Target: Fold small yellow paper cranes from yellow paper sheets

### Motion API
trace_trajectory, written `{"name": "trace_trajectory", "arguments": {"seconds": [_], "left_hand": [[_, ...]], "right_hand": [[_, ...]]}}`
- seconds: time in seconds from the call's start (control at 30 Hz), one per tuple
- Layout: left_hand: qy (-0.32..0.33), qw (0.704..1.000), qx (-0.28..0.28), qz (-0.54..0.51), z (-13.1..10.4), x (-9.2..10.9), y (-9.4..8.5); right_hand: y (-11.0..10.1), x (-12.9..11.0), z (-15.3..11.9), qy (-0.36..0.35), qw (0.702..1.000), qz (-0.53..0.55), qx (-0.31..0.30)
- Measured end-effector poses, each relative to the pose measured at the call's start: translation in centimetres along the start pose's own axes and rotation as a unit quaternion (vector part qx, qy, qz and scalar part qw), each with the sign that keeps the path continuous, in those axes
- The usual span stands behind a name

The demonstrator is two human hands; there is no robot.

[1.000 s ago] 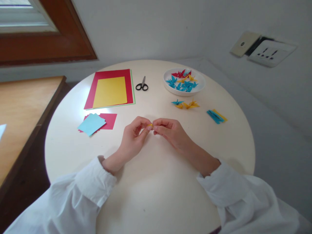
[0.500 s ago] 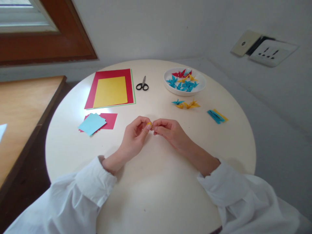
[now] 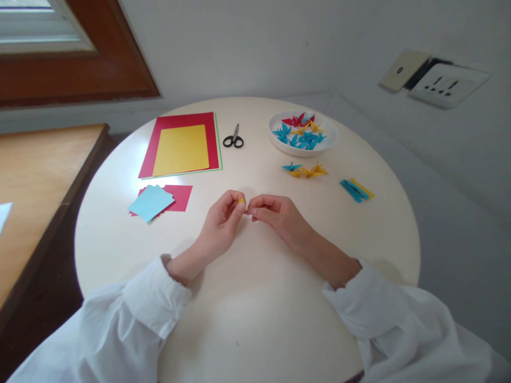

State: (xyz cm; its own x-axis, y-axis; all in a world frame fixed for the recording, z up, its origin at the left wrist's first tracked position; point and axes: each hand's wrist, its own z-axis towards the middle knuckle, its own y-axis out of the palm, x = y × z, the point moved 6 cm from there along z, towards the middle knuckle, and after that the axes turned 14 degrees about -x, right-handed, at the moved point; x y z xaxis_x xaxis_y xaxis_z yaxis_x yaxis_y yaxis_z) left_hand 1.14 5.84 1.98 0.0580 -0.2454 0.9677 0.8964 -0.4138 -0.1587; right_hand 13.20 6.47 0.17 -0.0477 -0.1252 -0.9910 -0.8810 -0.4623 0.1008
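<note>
Between the thumb and fingers of my left hand (image 3: 222,218) is a small folded piece of yellow paper (image 3: 241,201), mostly hidden by the fingertips. My right hand (image 3: 276,211) is pinched closed right beside it, its fingertips almost meeting the left ones; whether they grip part of the paper is hidden. Beyond my right hand, a blue paper crane (image 3: 291,167) and yellow paper cranes (image 3: 314,171) lie on the round white table (image 3: 255,298). A white dish (image 3: 302,153) farther back holds several red, blue and yellow cranes.
Scissors (image 3: 233,138) with black handles lie near the back. Large red and yellow sheets (image 3: 181,150) are stacked at the left, with light-blue squares (image 3: 151,203) and a pink piece (image 3: 181,198) nearer. Blue and yellow strips (image 3: 355,190) lie at the right. A wall socket (image 3: 445,85) is at upper right.
The fingertips of both hands have shifted very slightly, and less of the yellow paper shows between them. Everything on the table stays where it was.
</note>
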Motion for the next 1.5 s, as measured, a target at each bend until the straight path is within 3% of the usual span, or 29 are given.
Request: {"name": "trace_trajectory", "arguments": {"seconds": [0.23,0.57,1.03,1.5], "left_hand": [[-0.023,0.993,0.028,-0.110,0.1,-1.2,-0.3],[-0.066,0.974,0.011,-0.217,0.1,-1.7,0.2],[-0.075,0.985,0.030,-0.151,0.0,-1.5,-0.3],[-0.074,0.965,0.023,-0.251,0.2,-1.9,-0.1]], "right_hand": [[-0.1,-0.6,-0.2,-0.037,0.999,-0.020,0.013],[0.7,-0.9,-0.5,-0.104,0.988,-0.112,-0.002],[0.3,-1.6,-1.1,-0.139,0.951,-0.272,0.049],[0.5,-0.9,-0.8,-0.117,0.962,-0.246,0.026]]}}
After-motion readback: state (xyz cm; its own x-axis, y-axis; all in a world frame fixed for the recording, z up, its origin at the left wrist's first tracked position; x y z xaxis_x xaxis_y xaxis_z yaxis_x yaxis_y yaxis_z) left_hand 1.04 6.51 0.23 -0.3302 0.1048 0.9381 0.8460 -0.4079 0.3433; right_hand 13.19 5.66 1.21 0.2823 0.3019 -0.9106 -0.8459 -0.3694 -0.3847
